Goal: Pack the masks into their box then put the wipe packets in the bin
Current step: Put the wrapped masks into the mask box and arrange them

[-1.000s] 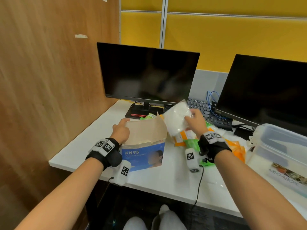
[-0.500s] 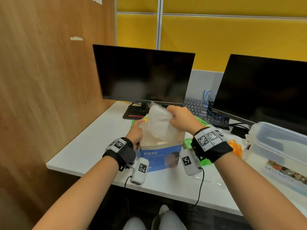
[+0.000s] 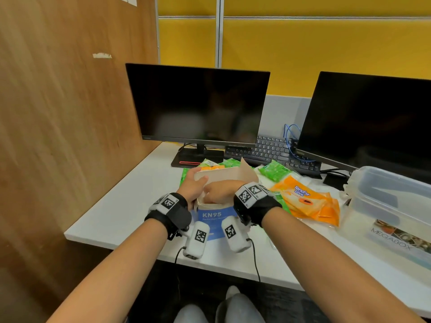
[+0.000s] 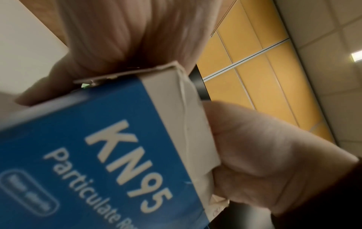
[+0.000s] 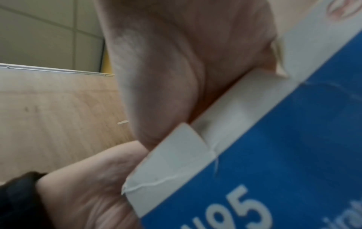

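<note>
**Head view: both hands at the open mask box**

Head view is showing your left hand (image 3: 192,185) gripping the left wall of the KN95 box (image 3: 213,217), thumb hooking over the rim while the fingers are wrapping the outer side. Your forearm is reaching in straight from the near left, wrist level with the box top. Your right hand (image 3: 222,190) is reaching down into the open mouth of the box, knuckles up, fingers buried inside; whether they are clenching a mask you cannot tell, since the cardboard is hiding them. No mask is showing from here.

The box is standing upright near the front edge of the white desk (image 3: 121,206), directly ahead of you. It is thin cardboard, glossy blue on the printed face and raw beige inside, with its flaps (image 3: 247,171) standing open on the far side. In the left wrist view the corner of the box (image 4: 182,108) is looking creased and slightly torn, your palm pressing flat against its pale side panel.

The wipe packets are lying on the desk behind and to the right of the box: soft, crinkly plastic pouches, green ones (image 3: 275,170) farther away and orange ones (image 3: 307,201) nearer. The bin (image 3: 391,194), a clear rectangular plastic tub with rounded corners, is sitting at the right edge of the desk, just beside the orange pouches.
</note>
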